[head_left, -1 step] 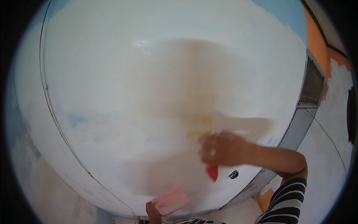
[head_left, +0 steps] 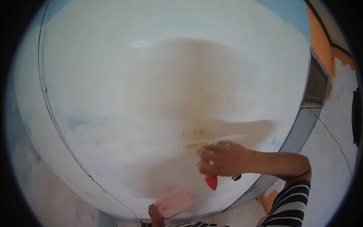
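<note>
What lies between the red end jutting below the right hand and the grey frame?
In the head view, a small dark round fitting on the white wall, between the red end and the grey frame.

- The wide wall point(head_left: 102, 75) is mostly white, with light blue paint point(head_left: 297, 17) near the upper corners.
- A thin dark line point(head_left: 45, 91) goes down its left side.
- At right stands a grey frame point(head_left: 295, 133) with a dark panel point(head_left: 316, 84), beside orange paint point(head_left: 319, 32).

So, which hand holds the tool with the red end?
The right hand: the red-ended tool pokes out below it. The left hand, lower down, grips a pink piece.
</note>
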`<state>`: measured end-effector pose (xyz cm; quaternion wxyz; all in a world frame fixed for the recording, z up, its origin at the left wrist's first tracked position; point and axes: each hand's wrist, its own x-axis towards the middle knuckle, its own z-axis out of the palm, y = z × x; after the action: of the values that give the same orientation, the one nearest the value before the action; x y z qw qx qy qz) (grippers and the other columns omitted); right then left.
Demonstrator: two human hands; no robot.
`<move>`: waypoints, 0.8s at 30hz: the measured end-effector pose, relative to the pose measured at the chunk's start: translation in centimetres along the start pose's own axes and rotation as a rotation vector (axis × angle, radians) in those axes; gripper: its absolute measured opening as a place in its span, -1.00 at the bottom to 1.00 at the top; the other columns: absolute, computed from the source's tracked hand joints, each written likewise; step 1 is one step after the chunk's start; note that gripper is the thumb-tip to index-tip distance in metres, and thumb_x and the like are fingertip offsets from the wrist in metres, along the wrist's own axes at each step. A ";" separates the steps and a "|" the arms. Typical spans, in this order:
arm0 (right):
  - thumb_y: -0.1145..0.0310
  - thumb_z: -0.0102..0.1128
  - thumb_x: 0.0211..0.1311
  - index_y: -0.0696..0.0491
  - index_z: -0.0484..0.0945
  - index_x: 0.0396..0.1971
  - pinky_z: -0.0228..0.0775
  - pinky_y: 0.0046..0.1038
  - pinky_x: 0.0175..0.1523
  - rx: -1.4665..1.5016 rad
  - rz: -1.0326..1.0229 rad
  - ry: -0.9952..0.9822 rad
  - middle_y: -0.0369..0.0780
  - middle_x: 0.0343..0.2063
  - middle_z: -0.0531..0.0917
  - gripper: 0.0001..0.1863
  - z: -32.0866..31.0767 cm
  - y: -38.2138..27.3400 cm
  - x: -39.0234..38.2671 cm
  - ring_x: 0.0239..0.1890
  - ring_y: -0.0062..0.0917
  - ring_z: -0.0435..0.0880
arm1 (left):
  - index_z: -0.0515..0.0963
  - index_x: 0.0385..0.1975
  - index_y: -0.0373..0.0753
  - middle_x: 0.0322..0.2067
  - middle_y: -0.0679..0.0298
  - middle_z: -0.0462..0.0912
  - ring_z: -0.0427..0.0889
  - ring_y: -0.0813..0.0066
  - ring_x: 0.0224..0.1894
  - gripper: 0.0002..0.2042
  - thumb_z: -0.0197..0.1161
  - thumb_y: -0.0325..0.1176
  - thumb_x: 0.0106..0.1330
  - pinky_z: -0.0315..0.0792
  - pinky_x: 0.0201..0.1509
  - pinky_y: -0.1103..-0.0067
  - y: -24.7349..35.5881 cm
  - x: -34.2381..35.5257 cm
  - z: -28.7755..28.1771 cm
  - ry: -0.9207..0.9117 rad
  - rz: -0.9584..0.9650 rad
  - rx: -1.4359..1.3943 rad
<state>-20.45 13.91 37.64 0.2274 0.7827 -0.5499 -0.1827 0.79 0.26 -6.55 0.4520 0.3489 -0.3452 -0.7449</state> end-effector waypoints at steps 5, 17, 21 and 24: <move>0.48 0.37 0.08 0.04 0.59 -0.40 0.50 -0.38 0.01 0.713 0.162 0.541 -0.20 -0.20 0.65 -0.88 -0.5 8.1 -3.2 -0.08 -0.36 0.64 | 0.31 -0.10 -0.37 -0.19 0.10 0.51 0.57 0.30 -0.13 -0.71 0.05 -0.30 0.32 0.50 -0.04 0.41 -0.3 -1.4 2.1 -0.023 0.049 0.006; 0.48 0.07 0.31 0.14 0.51 -0.24 0.41 -0.51 -0.14 -0.324 0.568 1.522 -0.27 -0.37 0.60 -0.91 -12.8 26.9 -16.8 -0.29 -0.59 0.57 | 0.37 -0.03 -0.38 -0.14 0.03 0.49 0.49 0.14 -0.04 -0.71 -0.05 -0.32 0.37 0.41 0.07 0.29 -7.5 0.7 -1.2 -0.136 0.567 0.448; 0.28 0.23 0.24 0.03 0.62 -0.14 0.47 -0.51 -0.02 -0.521 0.576 1.133 -0.21 -0.20 0.68 -0.76 -3.7 22.3 -12.8 -0.17 -0.38 0.68 | 0.41 -0.01 -0.40 -0.10 -0.11 0.49 0.43 -0.09 -0.04 -0.68 -0.15 -0.35 0.39 0.30 0.10 0.14 -5.5 -1.3 0.5 -0.210 0.902 0.961; 0.23 0.19 0.16 -0.14 0.55 -0.03 0.43 -0.28 0.08 0.118 0.798 0.733 -0.19 0.01 0.59 -0.66 5.4 9.4 -8.6 0.05 -0.28 0.57 | 0.34 -0.06 -0.35 -0.13 0.11 0.50 0.55 0.27 -0.04 -0.69 0.01 -0.26 0.35 0.48 0.05 0.37 -6.1 -1.9 1.1 -0.163 0.451 0.586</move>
<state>-33.48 18.46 38.65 0.4115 0.5369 -0.6984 0.2338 -2.09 4.37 -10.62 0.4568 0.3183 -0.6467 -0.5214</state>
